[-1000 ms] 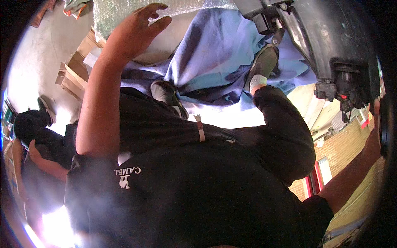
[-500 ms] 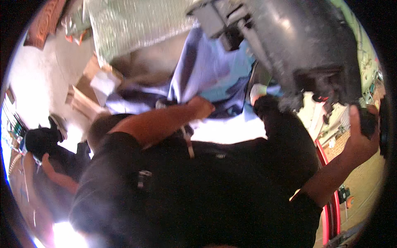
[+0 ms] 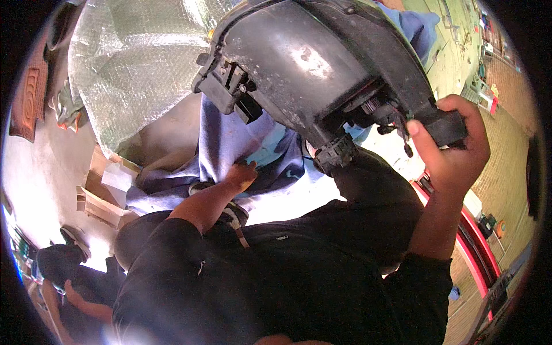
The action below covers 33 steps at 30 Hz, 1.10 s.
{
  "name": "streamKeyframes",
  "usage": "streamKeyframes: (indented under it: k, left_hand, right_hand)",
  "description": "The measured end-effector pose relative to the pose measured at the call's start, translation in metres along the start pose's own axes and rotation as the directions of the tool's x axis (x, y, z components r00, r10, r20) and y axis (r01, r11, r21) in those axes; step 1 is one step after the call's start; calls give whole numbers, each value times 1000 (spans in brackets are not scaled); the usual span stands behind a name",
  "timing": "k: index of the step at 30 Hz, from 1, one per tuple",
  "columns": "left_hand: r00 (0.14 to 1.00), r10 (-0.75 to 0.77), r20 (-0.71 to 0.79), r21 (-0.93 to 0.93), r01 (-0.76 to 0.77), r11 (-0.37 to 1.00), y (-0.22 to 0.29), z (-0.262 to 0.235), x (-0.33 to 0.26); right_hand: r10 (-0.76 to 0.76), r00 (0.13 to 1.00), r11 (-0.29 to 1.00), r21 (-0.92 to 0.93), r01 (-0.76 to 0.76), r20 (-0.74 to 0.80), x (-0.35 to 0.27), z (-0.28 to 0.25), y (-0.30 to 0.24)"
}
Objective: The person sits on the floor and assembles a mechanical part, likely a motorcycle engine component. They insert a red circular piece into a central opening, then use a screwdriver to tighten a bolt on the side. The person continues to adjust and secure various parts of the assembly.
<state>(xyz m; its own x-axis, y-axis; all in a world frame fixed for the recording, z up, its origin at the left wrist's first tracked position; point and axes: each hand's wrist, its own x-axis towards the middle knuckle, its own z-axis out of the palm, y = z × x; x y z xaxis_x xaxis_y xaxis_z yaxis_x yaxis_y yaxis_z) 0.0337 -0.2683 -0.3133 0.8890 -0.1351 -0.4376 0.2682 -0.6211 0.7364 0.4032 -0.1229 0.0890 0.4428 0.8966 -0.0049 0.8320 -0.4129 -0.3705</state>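
Observation:
A black plastic car headlight point(image 3: 287, 63), its back side toward me, is tilted up at the upper middle. My right hand point(image 3: 460, 149) grips the block-like tab at its right end, thumb on the near side and fingers behind. Connectors and a short dangling plug point(image 3: 407, 149) show in the opening beside my thumb. The housing's lower corner is by my dark-clothed knee point(image 3: 374, 184); contact there cannot be made out. My left hand point(image 3: 241, 176) is apart from the headlight, fingers curled in, in front of a blue cloth point(image 3: 215, 135). Nothing shows sticking out of it.
Bubble wrap point(image 3: 132, 63) covers something large at the upper left. A cardboard box point(image 3: 103, 192) with white paper lies below it. Another person point(image 3: 75, 287) in dark clothes is at the lower left. A red curved strip point(image 3: 474, 259) runs along the right.
The headlight has swung left and now shows more of its back, with my right hand moving left along with it. My left hand has drawn back toward the lower left.

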Motion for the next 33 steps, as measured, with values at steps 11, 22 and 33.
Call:
streamKeyframes:
  k: [11, 22, 33]
  left_hand:
    - [979, 11, 202, -394, 71, 916, 34, -181, -27]
    - [880, -466, -88, -970, -183, -163, 3, -323, -122]
    - [882, -455, -120, -688, -405, -603, 3, -309, -138]
  right_hand:
    - [96, 990, 977, 182, -114, 104, 21, 12, -1]
    - [3, 990, 984, 175, -28, 141, 41, 27, -4]
    - [-23, 993, 999, 30, 20, 113, 39, 20, -13]
